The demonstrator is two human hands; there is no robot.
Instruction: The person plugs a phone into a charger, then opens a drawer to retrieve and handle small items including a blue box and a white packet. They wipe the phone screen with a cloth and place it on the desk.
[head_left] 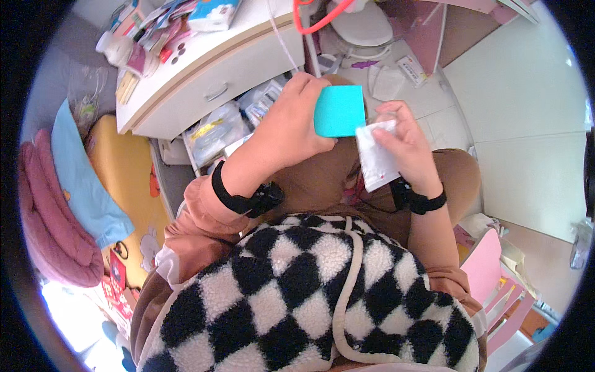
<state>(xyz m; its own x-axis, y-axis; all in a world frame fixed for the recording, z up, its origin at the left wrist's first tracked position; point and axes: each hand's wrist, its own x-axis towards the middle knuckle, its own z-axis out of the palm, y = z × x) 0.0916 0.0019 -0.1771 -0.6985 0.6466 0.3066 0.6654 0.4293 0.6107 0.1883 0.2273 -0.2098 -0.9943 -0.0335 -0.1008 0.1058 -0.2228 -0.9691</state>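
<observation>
A small turquoise box [339, 111] is gripped in my left hand [296, 118], its flat square face turned up toward me. Close by on the right, my right hand [406, 146] pinches a white packet [378, 158] between thumb and fingers. The packet's upper corner lies against or just beside the box's lower right corner; I cannot tell if they touch. Both hands are held above my lap, over brown trousers [310, 186]. Left of my left hand, an open drawer [193, 162] holds clear plastic bags [217, 133] and packages.
The white cabinet top [204, 49] carries a white bottle [121, 49] and piled packets. A yellow cushion-like surface [118, 173] with blue cloth [83, 180] lies left. Beyond my hands stands a white-lidded seat [362, 28]; a pink slatted chair [483, 263] is at lower right.
</observation>
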